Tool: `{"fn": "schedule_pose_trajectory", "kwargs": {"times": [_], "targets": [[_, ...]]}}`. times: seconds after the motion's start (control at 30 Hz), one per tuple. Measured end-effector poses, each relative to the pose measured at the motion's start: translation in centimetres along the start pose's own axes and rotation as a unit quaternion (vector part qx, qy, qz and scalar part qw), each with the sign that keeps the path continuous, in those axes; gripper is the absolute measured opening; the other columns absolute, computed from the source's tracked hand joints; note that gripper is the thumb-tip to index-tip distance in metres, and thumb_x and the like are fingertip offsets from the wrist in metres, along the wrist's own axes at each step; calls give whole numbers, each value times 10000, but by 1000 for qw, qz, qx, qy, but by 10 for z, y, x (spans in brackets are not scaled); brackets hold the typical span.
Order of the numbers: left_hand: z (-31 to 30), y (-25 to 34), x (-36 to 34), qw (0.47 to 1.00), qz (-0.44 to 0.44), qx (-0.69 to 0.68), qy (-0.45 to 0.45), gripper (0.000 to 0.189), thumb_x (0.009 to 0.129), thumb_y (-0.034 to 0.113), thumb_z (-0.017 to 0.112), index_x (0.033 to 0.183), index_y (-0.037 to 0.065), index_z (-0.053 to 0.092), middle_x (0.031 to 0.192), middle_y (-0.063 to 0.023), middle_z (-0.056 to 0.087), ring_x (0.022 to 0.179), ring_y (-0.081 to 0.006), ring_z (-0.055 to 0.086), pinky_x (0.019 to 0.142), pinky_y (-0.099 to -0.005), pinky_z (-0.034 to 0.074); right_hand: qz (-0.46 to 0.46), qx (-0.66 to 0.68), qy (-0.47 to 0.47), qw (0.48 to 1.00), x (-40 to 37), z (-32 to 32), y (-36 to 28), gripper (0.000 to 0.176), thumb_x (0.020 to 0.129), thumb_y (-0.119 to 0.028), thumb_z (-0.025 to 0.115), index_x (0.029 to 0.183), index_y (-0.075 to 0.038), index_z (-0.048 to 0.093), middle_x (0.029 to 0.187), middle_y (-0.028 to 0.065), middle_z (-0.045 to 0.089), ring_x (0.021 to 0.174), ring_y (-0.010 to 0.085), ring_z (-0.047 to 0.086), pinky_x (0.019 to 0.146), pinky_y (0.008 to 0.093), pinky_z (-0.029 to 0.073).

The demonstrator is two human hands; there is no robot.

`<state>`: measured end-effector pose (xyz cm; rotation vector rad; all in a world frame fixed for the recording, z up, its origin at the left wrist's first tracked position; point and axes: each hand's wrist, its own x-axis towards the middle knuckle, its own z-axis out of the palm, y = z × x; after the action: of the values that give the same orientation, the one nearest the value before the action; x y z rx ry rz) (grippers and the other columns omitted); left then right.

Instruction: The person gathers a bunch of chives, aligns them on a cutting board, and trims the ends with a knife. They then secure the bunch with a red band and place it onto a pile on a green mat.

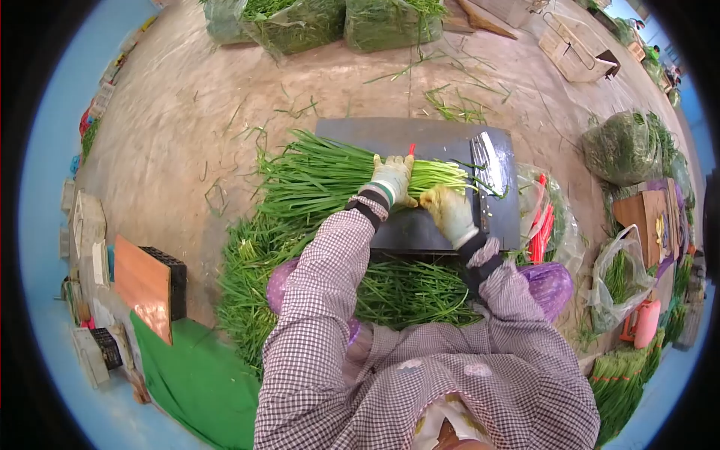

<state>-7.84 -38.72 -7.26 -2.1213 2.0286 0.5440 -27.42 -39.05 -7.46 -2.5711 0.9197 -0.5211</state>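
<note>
A thick bunch of garlic chives point(322, 174) lies across a dark board point(420, 232), its green leaves to the left and its pale stems to the right. My gloved left hand point(391, 180) is wrapped over the bunch near the stems, thumb on the near side. A bit of red tie point(412, 149) sticks up beside its fingers. Close to the near edge of the pale stems, my gloved right hand point(448, 210) is closed with curled fingers; what they hold, if anything, is hidden. A shiny metal strip point(491, 163) runs along the board's right side.
Loose chives point(412, 289) are heaped across my lap and to the left. Red ties point(541, 234) lie on a plastic bag at the right. Bagged greens point(300, 26) stand at the far side, another bag of greens point(624, 148) at right. A green cloth point(191, 375) lies lower left.
</note>
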Motion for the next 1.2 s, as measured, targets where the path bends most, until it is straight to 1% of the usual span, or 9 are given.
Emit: {"fn": "schedule_pose_trajectory", "kwargs": {"times": [0.17, 0.27, 0.5, 0.6, 0.67, 0.73, 0.83, 1.07, 1.2], "targets": [[-24, -2, 6, 993, 1, -18, -118, 1394, 563, 630, 889, 1601, 84, 137, 1634, -191, 241, 1522, -336, 225, 1221, -587, 174, -57, -133, -50, 988, 48, 6, 29, 151, 921, -305, 619, 923, -166, 679, 858, 56, 681, 767, 291, 673, 679, 446, 521], [-20, 4, -3, 997, -18, -23, -71, 1402, 563, 640, 885, 1606, 91, 125, 1641, -188, 224, 1525, -332, 215, 1221, -583, 180, -58, -134, -92, 985, 57, -1, 20, 179, 890, -319, 634, 934, -153, 685, 828, 73, 690, 752, 292, 678, 685, 442, 521], [3, 4, -1, 1000, -23, 8, 6, 1213, 656, 661, 794, 1581, 100, 246, 1541, -142, 413, 1451, -290, 365, 1195, -565, 235, -62, -102, -155, 981, 68, -10, 6, 255, 865, -360, 680, 930, -116, 707, 869, 122, 721, 814, 324, 704, 743, 454, 541], [9, 6, -11, 997, -11, 13, 80, 974, 697, 576, 793, 1446, 74, 424, 1321, -126, 579, 1285, -278, 523, 1148, -511, 310, -60, 158, -105, 980, 91, 4, 44, 309, 878, -405, 690, 1023, -134, 725, 924, 124, 723, 892, 340, 697, 799, 445, 539], [9, 11, -16, 995, -10, 28, 97, 886, 700, 547, 803, 1369, 66, 476, 1234, -118, 615, 1218, -276, 563, 1117, -485, 345, 97, 67, -124, 985, 121, -22, 33, 365, 853, -421, 738, 1110, -161, 719, 1044, 120, 716, 1030, 327, 682, 862, 437, 531], [13, 12, -20, 992, -3, 14, 127, 810, 682, 508, 841, 1280, 76, 507, 1172, -110, 633, 1167, -269, 585, 1079, -453, 378, 132, -69, -54, 987, 134, 20, 62, 370, 859, -411, 742, 1107, -138, 714, 1070, 121, 709, 1024, 320, 676, 875, 425, 528], [20, 14, -20, 990, -5, 15, 138, 817, 662, 497, 864, 1276, 91, 510, 1170, -107, 635, 1168, -264, 584, 1066, -442, 385, 109, 17, -123, 986, 146, 52, 82, 329, 855, -364, 730, 1087, -131, 714, 1061, 130, 699, 1005, 339, 668, 865, 442, 524], [9, 16, -20, 993, -39, -1, 109, 860, 678, 532, 831, 1307, 56, 488, 1235, -137, 603, 1204, -295, 561, 1101, -432, 357, -30, 57, -20, 998, 126, 26, 57, 181, 819, -275, 686, 857, -100, 657, 890, 121, 666, 829, 371, 662, 737, 488, 526], [18, 15, -21, 988, -45, 16, 150, 1064, 671, 558, 825, 1468, 12, 379, 1446, -191, 475, 1269, -294, 505, 1101, -401, 355, -110, 31, -50, 992, 99, 4, 35, 137, 768, -205, 678, 788, -86, 614, 810, 131, 635, 765, 379, 641, 694, 493, 515]]}}
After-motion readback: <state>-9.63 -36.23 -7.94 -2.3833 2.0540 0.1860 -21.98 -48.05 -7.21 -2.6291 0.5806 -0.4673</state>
